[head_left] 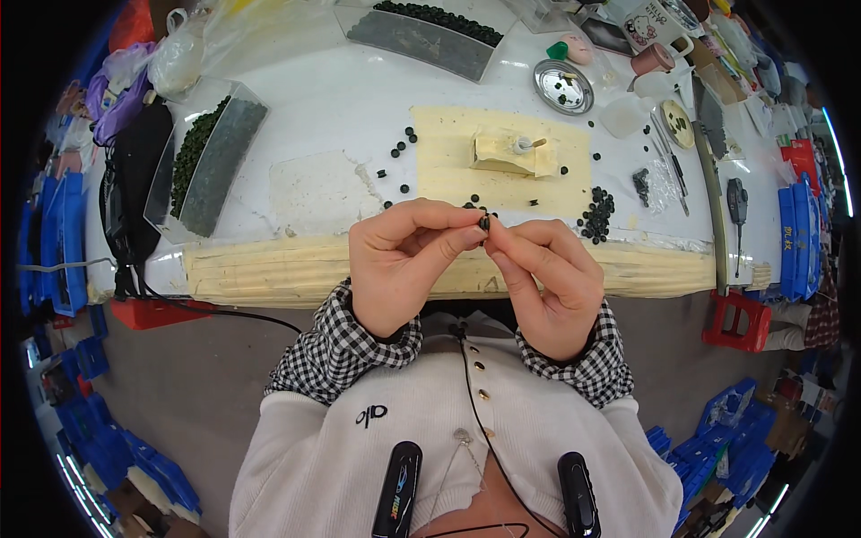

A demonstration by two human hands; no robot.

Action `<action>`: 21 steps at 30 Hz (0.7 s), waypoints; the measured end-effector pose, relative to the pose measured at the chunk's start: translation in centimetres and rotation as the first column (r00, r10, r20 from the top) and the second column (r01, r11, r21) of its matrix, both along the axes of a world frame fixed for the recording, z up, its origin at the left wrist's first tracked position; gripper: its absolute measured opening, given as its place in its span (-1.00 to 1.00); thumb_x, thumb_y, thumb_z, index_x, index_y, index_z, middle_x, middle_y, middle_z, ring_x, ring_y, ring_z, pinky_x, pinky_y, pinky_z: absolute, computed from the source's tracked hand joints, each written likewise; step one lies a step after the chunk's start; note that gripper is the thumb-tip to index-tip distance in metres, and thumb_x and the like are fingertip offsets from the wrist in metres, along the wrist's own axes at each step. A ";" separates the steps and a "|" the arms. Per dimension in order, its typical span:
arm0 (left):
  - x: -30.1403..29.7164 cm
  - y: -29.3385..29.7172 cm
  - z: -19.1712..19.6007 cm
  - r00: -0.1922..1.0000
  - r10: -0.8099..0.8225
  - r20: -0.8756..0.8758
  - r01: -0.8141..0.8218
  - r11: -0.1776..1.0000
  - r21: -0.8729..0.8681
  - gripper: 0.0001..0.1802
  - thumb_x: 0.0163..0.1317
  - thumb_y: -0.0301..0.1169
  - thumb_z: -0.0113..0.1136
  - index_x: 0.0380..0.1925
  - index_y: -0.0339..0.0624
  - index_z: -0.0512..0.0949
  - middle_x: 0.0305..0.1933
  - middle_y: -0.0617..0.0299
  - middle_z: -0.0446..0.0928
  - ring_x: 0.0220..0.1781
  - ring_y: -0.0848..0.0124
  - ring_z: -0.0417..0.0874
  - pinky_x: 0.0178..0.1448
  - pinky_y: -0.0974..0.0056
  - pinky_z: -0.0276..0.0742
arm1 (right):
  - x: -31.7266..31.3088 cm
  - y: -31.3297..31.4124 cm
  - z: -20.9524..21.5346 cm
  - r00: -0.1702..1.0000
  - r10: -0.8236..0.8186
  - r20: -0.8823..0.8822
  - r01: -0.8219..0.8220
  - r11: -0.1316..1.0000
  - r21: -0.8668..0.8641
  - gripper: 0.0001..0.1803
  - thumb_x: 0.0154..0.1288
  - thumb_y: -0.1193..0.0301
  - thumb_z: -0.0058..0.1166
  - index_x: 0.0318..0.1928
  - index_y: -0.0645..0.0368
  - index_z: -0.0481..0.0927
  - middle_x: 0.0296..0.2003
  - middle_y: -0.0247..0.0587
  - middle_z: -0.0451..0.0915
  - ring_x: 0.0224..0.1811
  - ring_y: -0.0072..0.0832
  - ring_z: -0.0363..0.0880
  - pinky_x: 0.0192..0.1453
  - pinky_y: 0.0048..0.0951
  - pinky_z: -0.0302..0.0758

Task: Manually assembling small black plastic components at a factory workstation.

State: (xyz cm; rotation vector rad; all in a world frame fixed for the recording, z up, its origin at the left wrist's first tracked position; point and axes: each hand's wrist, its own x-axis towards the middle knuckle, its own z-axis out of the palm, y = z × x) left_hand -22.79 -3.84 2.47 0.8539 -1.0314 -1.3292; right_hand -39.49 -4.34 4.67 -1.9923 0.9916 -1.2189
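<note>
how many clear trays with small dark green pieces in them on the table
2: a far tray on the far side of the table, and a left tray toward its left edge. Others may be hidden past the picture's upper edge.

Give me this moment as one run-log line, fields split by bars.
left hand: pinching black part | right hand: at same part, grip unclear | loose parts: scattered near block

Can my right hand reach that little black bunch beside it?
Probably yes: the bunch of black round parts lies close, nothing between, though the right hand is busy with another black part.
</note>
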 end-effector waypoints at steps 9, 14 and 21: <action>0.3 0.0 0.2 0.998 -0.011 0.067 0.011 1.000 -0.001 -0.85 0.13 -0.68 0.20 -0.27 -0.41 0.60 -0.23 0.09 0.62 -0.18 0.46 0.63 -0.08 0.43 0.57 | -0.3 -0.3 -0.1 0.999 0.033 -0.029 -0.033 0.999 -0.024 -0.65 0.10 0.69 0.16 -0.06 0.26 0.61 -0.34 -0.17 0.57 -0.42 -0.48 0.54 -0.40 -0.60 0.47; 0.4 0.0 0.4 0.997 -0.022 0.079 0.020 1.000 0.023 -0.85 0.13 -0.68 0.20 -0.26 -0.41 0.60 -0.24 0.09 0.62 -0.18 0.45 0.64 -0.07 0.43 0.57 | -0.3 -0.3 -0.2 0.999 0.041 -0.022 -0.042 0.998 -0.040 -0.65 0.09 0.70 0.16 -0.05 0.26 0.61 -0.34 -0.17 0.57 -0.42 -0.48 0.53 -0.40 -0.60 0.46; 0.3 -0.1 0.4 0.998 -0.011 0.057 0.014 0.999 -0.038 -0.84 0.13 -0.68 0.20 -0.26 -0.41 0.59 -0.24 0.07 0.63 -0.19 0.42 0.65 -0.07 0.42 0.58 | -0.3 -0.2 -0.3 0.999 0.035 0.015 -0.035 0.999 0.009 -0.64 0.11 0.71 0.14 -0.04 0.23 0.61 -0.32 -0.19 0.56 -0.40 -0.52 0.52 -0.41 -0.62 0.44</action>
